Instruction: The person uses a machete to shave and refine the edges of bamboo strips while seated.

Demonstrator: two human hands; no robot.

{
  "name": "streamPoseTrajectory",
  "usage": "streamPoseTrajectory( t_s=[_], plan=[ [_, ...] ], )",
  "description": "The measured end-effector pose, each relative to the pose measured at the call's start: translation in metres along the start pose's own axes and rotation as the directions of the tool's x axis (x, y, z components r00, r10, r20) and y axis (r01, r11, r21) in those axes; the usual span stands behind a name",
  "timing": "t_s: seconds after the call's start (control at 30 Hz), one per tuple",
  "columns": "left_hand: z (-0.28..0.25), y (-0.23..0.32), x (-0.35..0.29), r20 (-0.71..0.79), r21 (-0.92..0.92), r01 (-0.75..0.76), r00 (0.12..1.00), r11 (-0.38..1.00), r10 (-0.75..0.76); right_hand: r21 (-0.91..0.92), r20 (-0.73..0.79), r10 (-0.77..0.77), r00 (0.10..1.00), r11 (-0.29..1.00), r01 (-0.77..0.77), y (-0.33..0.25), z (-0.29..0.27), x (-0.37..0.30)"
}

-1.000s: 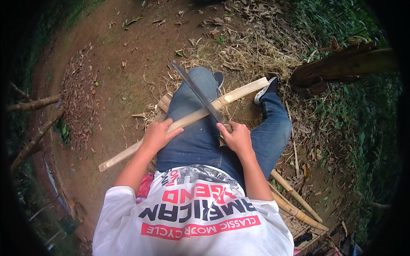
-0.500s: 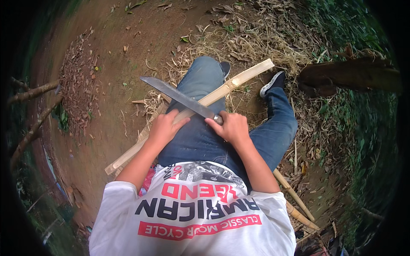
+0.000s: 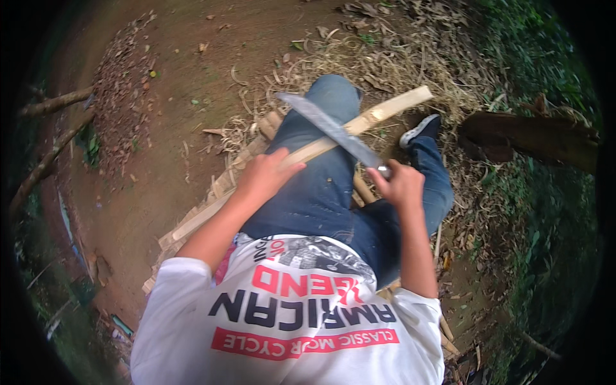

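Knife (image 3: 330,130) and right hand (image 3: 403,185) have shifted rightward since half a second ago; gap between hands is wider, blade now crosses the wooden strip (image 3: 393,109) further from the left grip. Left to right: two bare branches (image 3: 58,101), well left of the left grip. Pale slats (image 3: 223,186) just left of it, strip's near end passing above them in view. Left hand (image 3: 262,179) pinches the strip, thumb along the near side, fingers on the far side. Strip runs diagonally across the jeans-clad thigh (image 3: 301,192), far end up and right of the left grip. Blade slants over it between the hands; motion blur there, so can't say whether the edge touches. Right hand is wrapped round the handle. Dark shoe (image 3: 423,128) just beyond the right grip, rough brown trunk (image 3: 529,138) further right.
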State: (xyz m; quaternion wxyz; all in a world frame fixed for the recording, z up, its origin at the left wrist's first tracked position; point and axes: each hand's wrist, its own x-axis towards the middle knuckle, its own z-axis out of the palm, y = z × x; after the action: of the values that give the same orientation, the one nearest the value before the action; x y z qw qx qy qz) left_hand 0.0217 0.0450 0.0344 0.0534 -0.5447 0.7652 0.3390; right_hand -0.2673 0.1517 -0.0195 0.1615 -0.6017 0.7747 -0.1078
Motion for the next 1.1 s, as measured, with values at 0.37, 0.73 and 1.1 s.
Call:
streamPoseTrajectory(
  t_s=[0.37, 0.73, 1.1],
  plan=[
    [0.007, -0.005, 0.002, -0.046, 0.003, -0.058, 0.997, 0.998, 0.058, 0.252, 0.049, 0.545, 0.837, 0.804, -0.539, 0.035, -0.058, -0.010],
    [0.008, -0.019, 0.008, -0.074, -0.058, -0.089, 0.994, 0.994, 0.085, 0.224, 0.138, 0.050, 0.989, 0.971, -0.080, -0.063, -0.003, 0.026],
    [0.008, 0.000, 0.016, -0.042, -0.009, -0.043, 0.998, 0.999, 0.042, 0.076, 0.089, 0.103, 0.991, 0.991, -0.110, -0.036, -0.013, 0.026]
  ],
)
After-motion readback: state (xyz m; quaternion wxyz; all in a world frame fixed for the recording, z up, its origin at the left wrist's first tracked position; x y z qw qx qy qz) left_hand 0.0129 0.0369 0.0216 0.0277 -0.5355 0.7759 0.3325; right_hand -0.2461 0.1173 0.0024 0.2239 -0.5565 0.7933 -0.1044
